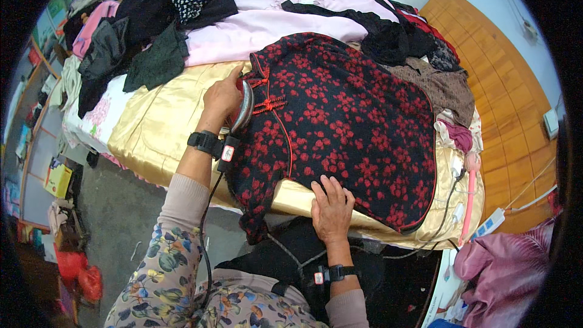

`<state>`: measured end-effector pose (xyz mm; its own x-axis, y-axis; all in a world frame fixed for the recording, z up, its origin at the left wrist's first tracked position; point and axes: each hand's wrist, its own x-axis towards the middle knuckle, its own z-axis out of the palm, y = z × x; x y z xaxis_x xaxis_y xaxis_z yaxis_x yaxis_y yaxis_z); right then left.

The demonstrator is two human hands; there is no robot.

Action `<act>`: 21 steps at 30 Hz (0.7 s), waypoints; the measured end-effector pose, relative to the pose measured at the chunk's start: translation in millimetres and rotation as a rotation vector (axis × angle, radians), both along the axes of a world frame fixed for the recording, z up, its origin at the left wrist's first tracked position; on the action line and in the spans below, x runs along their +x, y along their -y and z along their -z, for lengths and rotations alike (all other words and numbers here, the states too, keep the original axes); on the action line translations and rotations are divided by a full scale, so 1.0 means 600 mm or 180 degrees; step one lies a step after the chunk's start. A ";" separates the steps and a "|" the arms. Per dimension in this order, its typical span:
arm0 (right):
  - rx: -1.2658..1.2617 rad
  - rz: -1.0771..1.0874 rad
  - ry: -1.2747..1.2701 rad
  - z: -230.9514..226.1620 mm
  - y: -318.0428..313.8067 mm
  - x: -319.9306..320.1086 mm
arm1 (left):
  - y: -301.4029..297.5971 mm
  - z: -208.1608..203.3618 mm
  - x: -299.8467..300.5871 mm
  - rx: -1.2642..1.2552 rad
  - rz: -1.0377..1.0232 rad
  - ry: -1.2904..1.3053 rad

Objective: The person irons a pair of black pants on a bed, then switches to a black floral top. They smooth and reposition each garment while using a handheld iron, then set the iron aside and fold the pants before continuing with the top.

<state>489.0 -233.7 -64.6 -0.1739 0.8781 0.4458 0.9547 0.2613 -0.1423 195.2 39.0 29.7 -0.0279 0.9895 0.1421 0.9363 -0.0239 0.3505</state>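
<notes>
A black garment (358, 121) with red flowers, red piping and knotted red fastenings (269, 104) lies spread over a gold satin cover (176, 115). At its left side, near the collar, my left hand (222, 98) is closed around what looks like a clothes iron (245, 108). Its curved metal edge rests beside the fastenings, and most of its body is hidden under the hand. My right hand (332, 208) lies with fingers spread on the garment's near edge. One sleeve (254, 206) hangs over the front of the bed.
Dark clothes (146, 18) are heaped at the far left on a pink sheet (267, 30). More black and brown garments (437, 82) lie far right by a wooden headboard (498, 79). A pink stick (470, 200), cables and a power strip (489, 222) sit at the right.
</notes>
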 end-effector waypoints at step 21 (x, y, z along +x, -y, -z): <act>-0.0136 0.0150 0.0072 -0.003 0.004 -0.005 | 0.078 0.000 -0.031 -0.0064 0.0083 -0.0194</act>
<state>486.2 -235.9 -63.0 -0.1413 0.9037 0.4042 0.9689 0.2100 -0.1306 176.5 -8.0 29.9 0.0060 0.9924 0.1230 0.9551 -0.0421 0.2934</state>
